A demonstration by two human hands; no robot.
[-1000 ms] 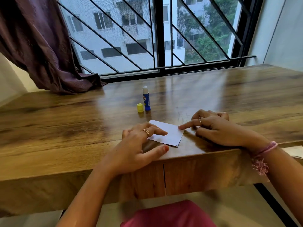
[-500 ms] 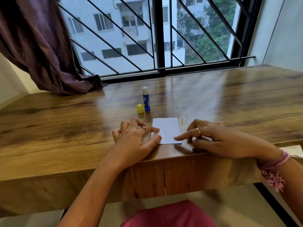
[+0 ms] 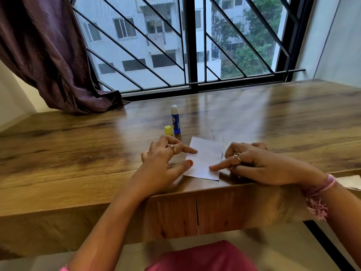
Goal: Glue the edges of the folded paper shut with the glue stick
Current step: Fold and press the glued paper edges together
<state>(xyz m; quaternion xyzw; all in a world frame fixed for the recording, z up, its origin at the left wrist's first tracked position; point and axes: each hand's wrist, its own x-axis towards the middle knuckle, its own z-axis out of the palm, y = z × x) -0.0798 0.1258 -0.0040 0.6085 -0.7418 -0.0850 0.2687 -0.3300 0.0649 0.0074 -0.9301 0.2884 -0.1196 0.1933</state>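
Observation:
A folded white paper (image 3: pixel 205 155) lies flat near the front edge of the wooden table (image 3: pixel 78 153). My left hand (image 3: pixel 166 163) rests at its left side, forefinger and thumb tips touching the paper. My right hand (image 3: pixel 254 165) presses its straight forefinger on the paper's lower right part, the other fingers curled under. The blue glue stick (image 3: pixel 175 120) stands upright and uncapped behind the paper, its white glue tip showing. Its yellow cap (image 3: pixel 168 130) sits on the table just to its left.
A dark purple curtain (image 3: pixel 48 55) drapes onto the table's back left corner. A barred window (image 3: pixel 187 45) runs along the back edge. A pale sheet (image 3: pixel 349 181) pokes out at the right, below the table edge.
The paper has turned from a skewed lie to nearly square with the table edge. My right forefinger slid from its right corner onto its lower part, and my left hand shifted.

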